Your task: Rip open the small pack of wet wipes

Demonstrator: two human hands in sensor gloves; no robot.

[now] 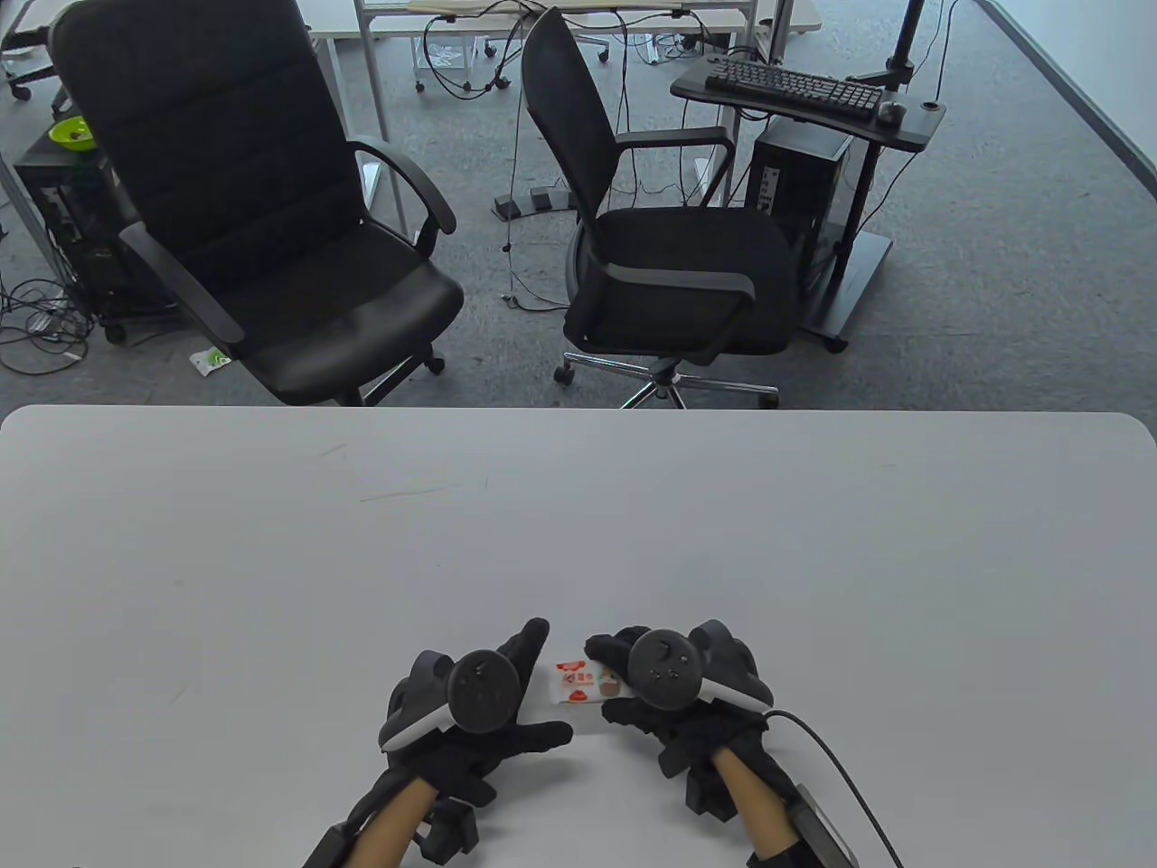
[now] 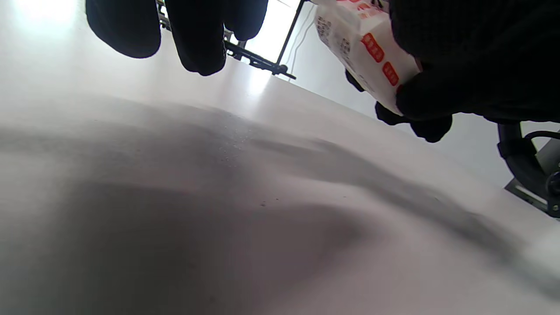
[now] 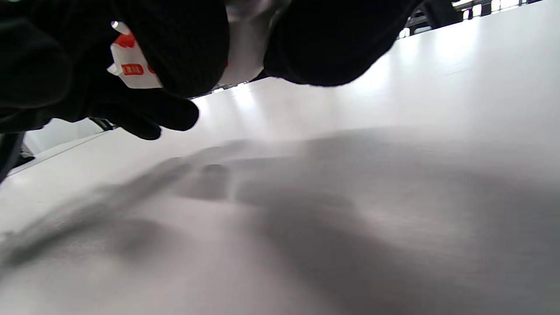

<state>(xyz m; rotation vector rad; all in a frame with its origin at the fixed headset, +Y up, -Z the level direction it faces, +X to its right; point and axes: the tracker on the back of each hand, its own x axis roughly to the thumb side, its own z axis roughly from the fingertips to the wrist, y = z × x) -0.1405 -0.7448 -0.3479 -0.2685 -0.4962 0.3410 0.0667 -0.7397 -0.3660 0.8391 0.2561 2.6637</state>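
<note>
Wet-wipe pack, white with unreadable red labels, gripped between left hand and right hand fingers

The room is evenly and brightly lit in the table view, and the table is rendered pale grey with only faint shadows under the gloves. Straight edges are bowed towards the corners by the wide lens. In both wrist views the table is smeared by blur, crossed by broad soft shadows, and washed out by glare near its far edge. The black fingers are underexposed and without detail.
</note>
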